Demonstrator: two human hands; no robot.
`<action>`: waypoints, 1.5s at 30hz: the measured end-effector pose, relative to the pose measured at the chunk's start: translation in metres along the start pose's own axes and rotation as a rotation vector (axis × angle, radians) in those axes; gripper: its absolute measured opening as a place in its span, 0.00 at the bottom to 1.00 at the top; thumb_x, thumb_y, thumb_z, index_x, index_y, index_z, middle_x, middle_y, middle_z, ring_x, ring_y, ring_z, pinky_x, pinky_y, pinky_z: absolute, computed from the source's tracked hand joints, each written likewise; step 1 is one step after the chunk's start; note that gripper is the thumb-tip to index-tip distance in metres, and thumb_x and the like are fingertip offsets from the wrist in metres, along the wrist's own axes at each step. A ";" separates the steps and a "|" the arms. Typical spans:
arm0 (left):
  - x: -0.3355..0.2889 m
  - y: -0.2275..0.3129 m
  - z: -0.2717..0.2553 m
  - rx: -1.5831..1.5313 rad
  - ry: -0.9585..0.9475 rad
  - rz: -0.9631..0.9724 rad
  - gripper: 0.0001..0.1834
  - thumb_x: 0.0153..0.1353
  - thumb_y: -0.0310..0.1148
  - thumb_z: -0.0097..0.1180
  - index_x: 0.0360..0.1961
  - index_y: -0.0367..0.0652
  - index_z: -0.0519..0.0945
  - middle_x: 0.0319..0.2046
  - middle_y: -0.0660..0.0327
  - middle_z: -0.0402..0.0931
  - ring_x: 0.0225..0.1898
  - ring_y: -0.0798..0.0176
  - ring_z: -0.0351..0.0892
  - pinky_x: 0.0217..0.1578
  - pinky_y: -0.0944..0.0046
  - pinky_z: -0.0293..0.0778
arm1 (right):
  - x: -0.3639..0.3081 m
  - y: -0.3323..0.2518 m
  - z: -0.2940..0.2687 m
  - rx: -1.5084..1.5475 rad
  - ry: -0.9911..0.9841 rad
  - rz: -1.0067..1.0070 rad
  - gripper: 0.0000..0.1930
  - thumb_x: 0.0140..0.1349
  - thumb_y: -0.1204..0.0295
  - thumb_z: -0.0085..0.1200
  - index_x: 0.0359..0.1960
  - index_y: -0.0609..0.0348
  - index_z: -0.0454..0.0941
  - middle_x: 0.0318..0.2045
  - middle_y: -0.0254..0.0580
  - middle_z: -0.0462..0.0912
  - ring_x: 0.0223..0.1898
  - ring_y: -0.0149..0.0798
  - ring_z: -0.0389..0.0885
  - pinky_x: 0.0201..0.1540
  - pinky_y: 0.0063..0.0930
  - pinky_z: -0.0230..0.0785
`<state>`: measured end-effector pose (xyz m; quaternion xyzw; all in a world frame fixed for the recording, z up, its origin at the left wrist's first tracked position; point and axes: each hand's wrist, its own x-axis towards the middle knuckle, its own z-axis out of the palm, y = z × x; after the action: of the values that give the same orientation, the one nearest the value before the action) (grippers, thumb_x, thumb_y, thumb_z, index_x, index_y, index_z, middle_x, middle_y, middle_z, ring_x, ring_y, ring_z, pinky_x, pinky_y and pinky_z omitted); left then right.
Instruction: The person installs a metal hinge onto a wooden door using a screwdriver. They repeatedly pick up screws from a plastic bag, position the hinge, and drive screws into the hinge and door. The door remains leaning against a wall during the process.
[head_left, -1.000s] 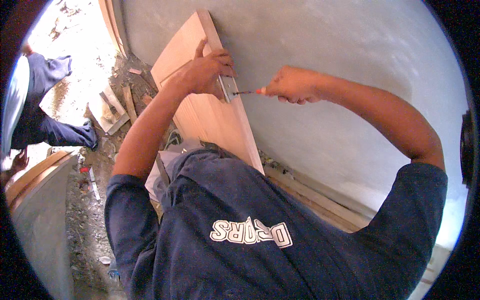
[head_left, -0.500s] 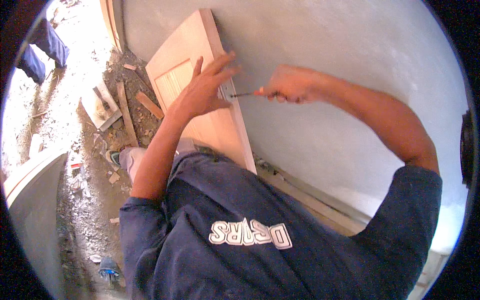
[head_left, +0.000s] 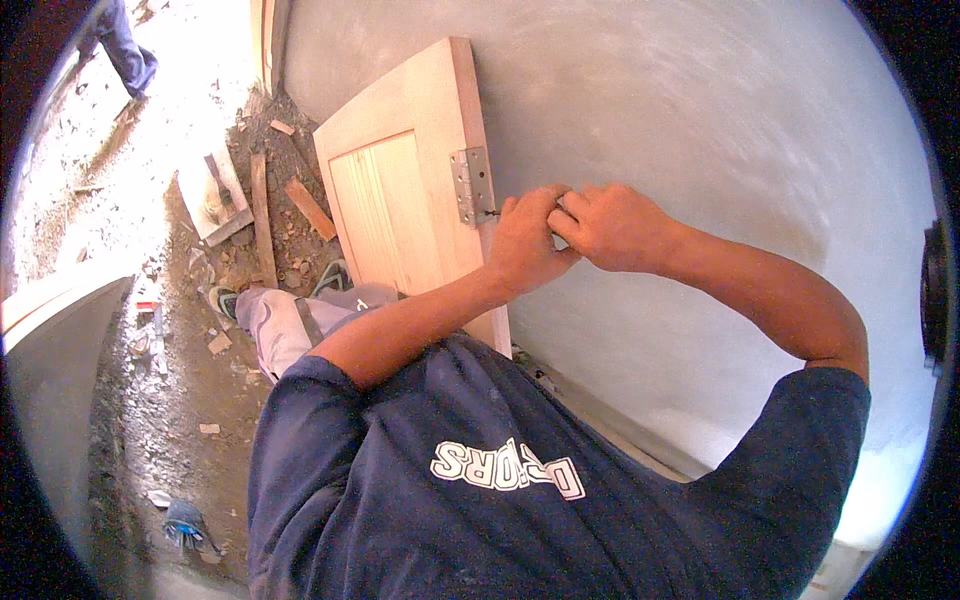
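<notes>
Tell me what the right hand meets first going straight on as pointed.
The right hand would most likely meet the left hand first; they may already touch. The metal hinge lies beyond.

A rough floor (head_left: 228, 475) runs down the frame's left; a pale board (head_left: 205, 200) and two narrow planks (head_left: 262, 220) lie upper left, small scraps (head_left: 219, 343) below.

Hinge (head_left: 468, 190) on right edge of door (head_left: 375, 190); left hand (head_left: 530, 240) right of hinge, right hand (head_left: 622, 228) farther right; wall (head_left: 680, 110) right of door; wood strips (head_left: 310, 208) on ground (head_left: 240, 400), left.
</notes>
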<state>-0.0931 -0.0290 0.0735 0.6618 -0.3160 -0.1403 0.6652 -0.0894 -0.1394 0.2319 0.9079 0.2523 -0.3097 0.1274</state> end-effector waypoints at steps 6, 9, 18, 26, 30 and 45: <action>0.020 -0.012 0.005 0.050 -0.222 -0.128 0.23 0.50 0.37 0.71 0.48 0.43 0.80 0.32 0.50 0.84 0.34 0.45 0.85 0.39 0.48 0.79 | 0.008 0.001 0.020 0.490 0.014 0.350 0.06 0.62 0.71 0.51 0.37 0.60 0.77 0.29 0.52 0.83 0.30 0.50 0.85 0.30 0.46 0.77; 0.043 -0.024 -0.006 0.007 -0.497 -0.026 0.18 0.52 0.36 0.68 0.44 0.44 0.82 0.31 0.48 0.85 0.34 0.42 0.85 0.39 0.46 0.80 | 0.019 0.009 0.007 0.803 -0.314 0.621 0.09 0.62 0.72 0.48 0.38 0.62 0.79 0.30 0.56 0.84 0.34 0.51 0.87 0.31 0.49 0.78; 0.031 -0.032 0.001 -0.084 -0.290 -0.006 0.23 0.53 0.36 0.69 0.50 0.44 0.78 0.34 0.50 0.85 0.39 0.41 0.85 0.40 0.46 0.79 | -0.014 -0.004 0.009 -0.006 0.075 0.093 0.11 0.60 0.68 0.56 0.40 0.60 0.75 0.33 0.51 0.83 0.32 0.55 0.86 0.31 0.48 0.79; 0.013 -0.013 0.012 0.027 -0.184 -0.050 0.31 0.48 0.40 0.73 0.53 0.43 0.77 0.38 0.49 0.85 0.39 0.45 0.85 0.41 0.50 0.79 | -0.004 0.007 0.023 0.274 -0.106 0.237 0.09 0.61 0.67 0.54 0.33 0.61 0.79 0.26 0.56 0.83 0.30 0.55 0.86 0.31 0.49 0.79; 0.064 -0.037 -0.012 -0.212 -0.855 -0.019 0.27 0.50 0.38 0.71 0.52 0.40 0.80 0.42 0.47 0.86 0.42 0.46 0.86 0.45 0.51 0.79 | 0.019 0.010 0.012 1.047 -0.242 0.812 0.13 0.63 0.70 0.49 0.22 0.64 0.75 0.17 0.50 0.76 0.23 0.51 0.81 0.27 0.45 0.71; 0.008 0.001 0.017 0.012 0.051 0.093 0.43 0.46 0.32 0.73 0.65 0.47 0.67 0.32 0.48 0.83 0.36 0.44 0.85 0.36 0.51 0.79 | -0.012 0.007 0.025 0.121 -0.073 0.059 0.08 0.61 0.69 0.56 0.33 0.62 0.76 0.25 0.50 0.81 0.26 0.51 0.83 0.28 0.45 0.75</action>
<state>-0.0973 -0.0472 0.0755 0.6538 -0.3302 -0.0904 0.6748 -0.1062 -0.1597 0.2204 0.9090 0.2014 -0.3536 0.0904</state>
